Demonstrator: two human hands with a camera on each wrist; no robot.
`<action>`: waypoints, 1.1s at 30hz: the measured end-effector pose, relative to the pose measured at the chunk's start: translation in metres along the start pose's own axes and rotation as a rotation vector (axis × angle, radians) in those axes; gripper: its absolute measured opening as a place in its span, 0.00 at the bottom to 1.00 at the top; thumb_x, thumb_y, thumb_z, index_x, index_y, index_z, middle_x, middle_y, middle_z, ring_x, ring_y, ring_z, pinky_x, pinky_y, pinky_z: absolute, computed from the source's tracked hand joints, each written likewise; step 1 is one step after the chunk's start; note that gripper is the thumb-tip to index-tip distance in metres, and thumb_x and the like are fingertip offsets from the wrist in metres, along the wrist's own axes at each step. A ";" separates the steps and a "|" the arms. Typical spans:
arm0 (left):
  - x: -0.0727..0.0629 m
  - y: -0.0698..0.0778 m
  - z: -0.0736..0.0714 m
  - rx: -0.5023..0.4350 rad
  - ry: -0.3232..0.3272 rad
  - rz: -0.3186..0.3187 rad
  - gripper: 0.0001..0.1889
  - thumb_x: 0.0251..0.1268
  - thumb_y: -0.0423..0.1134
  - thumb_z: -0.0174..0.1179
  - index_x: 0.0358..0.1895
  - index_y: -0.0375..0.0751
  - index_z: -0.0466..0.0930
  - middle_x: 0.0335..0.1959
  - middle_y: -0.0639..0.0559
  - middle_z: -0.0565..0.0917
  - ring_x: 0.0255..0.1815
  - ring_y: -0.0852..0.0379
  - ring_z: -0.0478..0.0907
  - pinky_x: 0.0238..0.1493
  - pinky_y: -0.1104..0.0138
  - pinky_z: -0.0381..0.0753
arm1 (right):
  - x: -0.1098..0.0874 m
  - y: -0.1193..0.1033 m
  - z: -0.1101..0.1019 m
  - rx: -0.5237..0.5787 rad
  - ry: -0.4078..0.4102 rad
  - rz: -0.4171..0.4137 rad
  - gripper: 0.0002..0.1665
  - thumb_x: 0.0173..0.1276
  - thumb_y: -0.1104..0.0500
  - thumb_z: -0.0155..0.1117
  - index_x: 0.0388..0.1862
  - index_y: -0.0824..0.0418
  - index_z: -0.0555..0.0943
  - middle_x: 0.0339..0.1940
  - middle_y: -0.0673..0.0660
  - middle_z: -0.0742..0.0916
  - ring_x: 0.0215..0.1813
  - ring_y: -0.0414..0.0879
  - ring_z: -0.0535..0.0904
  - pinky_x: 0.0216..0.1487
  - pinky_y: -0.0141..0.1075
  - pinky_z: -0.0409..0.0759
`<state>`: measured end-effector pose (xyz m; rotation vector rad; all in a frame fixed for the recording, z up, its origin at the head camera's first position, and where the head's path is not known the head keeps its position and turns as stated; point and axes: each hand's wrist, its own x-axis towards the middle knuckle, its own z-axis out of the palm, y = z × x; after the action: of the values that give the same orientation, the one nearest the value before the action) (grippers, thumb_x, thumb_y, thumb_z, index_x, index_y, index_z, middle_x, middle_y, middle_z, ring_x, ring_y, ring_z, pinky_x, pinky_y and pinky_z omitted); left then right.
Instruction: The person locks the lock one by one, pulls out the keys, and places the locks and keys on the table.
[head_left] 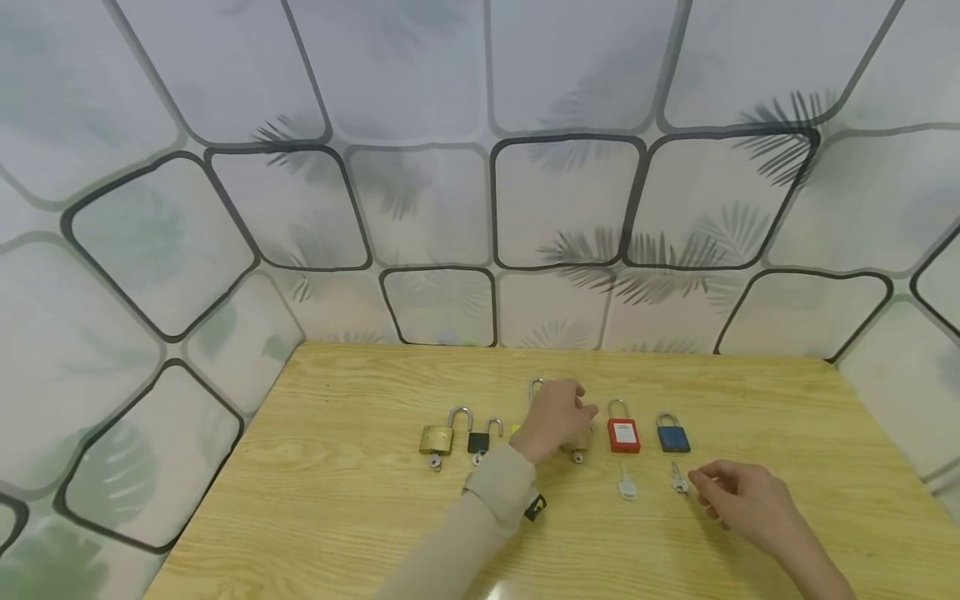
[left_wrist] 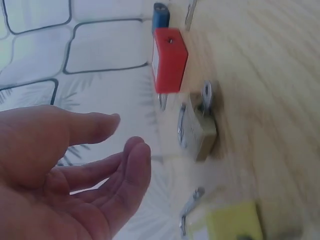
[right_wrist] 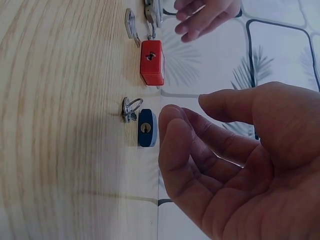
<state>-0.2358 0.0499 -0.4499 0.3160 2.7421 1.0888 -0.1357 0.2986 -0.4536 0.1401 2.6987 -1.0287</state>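
My left hand reaches over the middle of a row of padlocks, thumb and fingers apart with nothing between them. It partly hides a brass padlock with a key in it and a yellow padlock whose shackle is raised. Loosely bent and holding nothing, my right hand hovers just right of some small silver keys on a ring. Behind those keys lies a blue padlock, its keyhole visible in the right wrist view. Left of it is a red padlock with a white label, and a key lies in front.
Farther left on the wooden table are a large brass padlock and a small black padlock, both with shackles open and keys attached. A small black object shows beside my left sleeve. A patterned curtain borders the table's back.
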 end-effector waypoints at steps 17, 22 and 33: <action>-0.021 -0.019 0.015 0.342 -0.015 0.102 0.26 0.61 0.40 0.72 0.10 0.46 0.67 0.11 0.59 0.63 0.13 0.65 0.58 0.13 0.75 0.57 | 0.000 0.002 0.003 -0.023 -0.015 0.009 0.22 0.80 0.48 0.57 0.53 0.66 0.84 0.28 0.49 0.87 0.30 0.42 0.81 0.27 0.33 0.81; -0.021 -0.016 0.017 0.428 0.002 0.119 0.15 0.57 0.40 0.76 0.20 0.41 0.80 0.19 0.55 0.72 0.20 0.62 0.64 0.17 0.74 0.65 | 0.000 0.001 0.004 -0.028 -0.009 0.008 0.22 0.80 0.48 0.58 0.53 0.66 0.84 0.27 0.49 0.87 0.29 0.42 0.81 0.26 0.33 0.80; -0.022 -0.015 0.015 0.280 -0.026 0.120 0.20 0.53 0.33 0.76 0.15 0.43 0.72 0.08 0.59 0.63 0.09 0.67 0.58 0.10 0.78 0.57 | -0.002 0.000 0.005 -0.022 -0.004 0.007 0.19 0.79 0.50 0.58 0.51 0.65 0.85 0.27 0.49 0.88 0.29 0.42 0.81 0.26 0.32 0.81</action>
<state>-0.2133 0.0434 -0.4696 0.5351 2.8838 0.7156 -0.1322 0.2951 -0.4570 0.1436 2.7033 -0.9963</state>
